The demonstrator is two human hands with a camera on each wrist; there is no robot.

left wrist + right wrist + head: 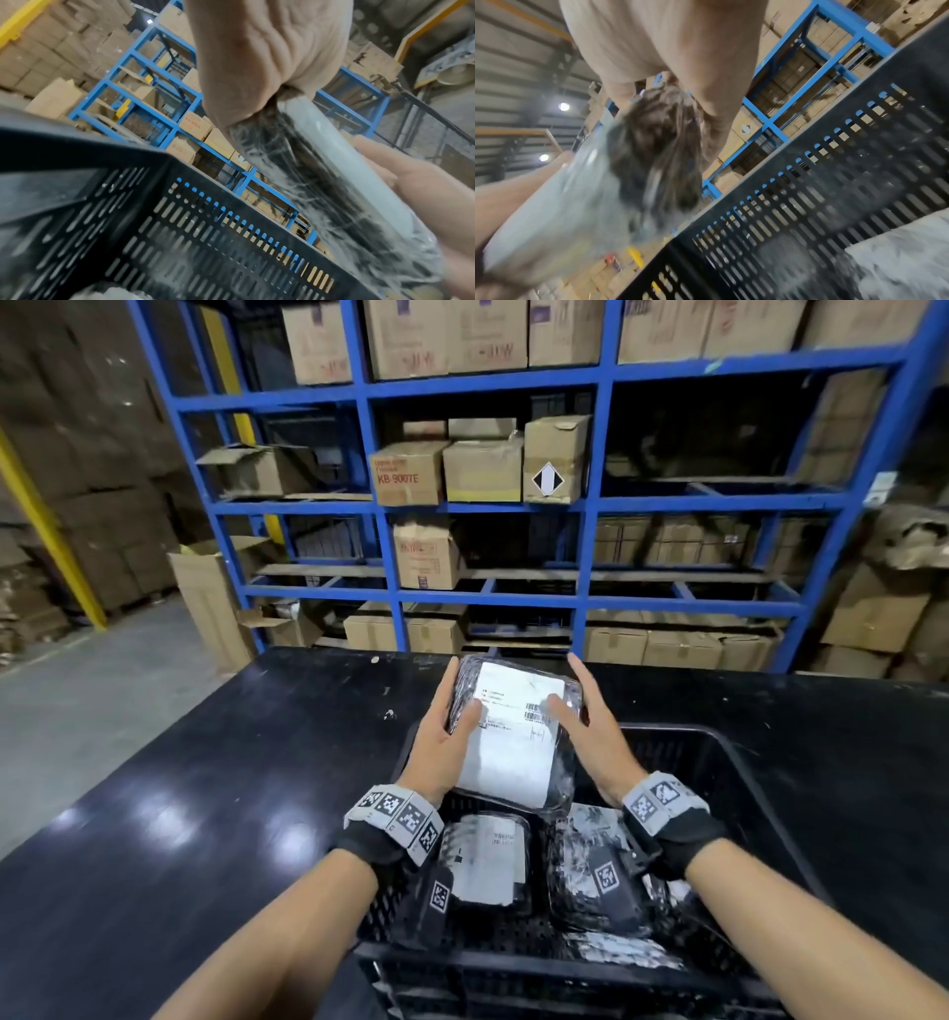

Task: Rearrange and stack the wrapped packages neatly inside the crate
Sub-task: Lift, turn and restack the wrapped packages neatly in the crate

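Observation:
A black wrapped package [513, 742] with a white label is held up over the far part of the black slotted crate [729, 762]. My left hand [444, 737] grips its left edge, thumb on the label. My right hand [590, 731] grips the right edge, thumb on top as well. Three more wrapped packages lie on the crate floor: one at the left [488, 860], one at the right [590, 880] and one near the front [621, 952]. The left wrist view shows the held package [308, 172] edge-on above the crate wall [180, 223]. It is blurred in the right wrist view [590, 192].
The crate stands on a glossy black table [205, 762] with bare surface to its left and right. Beyond the table's far edge is blue shelving [590, 505] loaded with cardboard boxes. Grey floor [102, 685] lies at the left.

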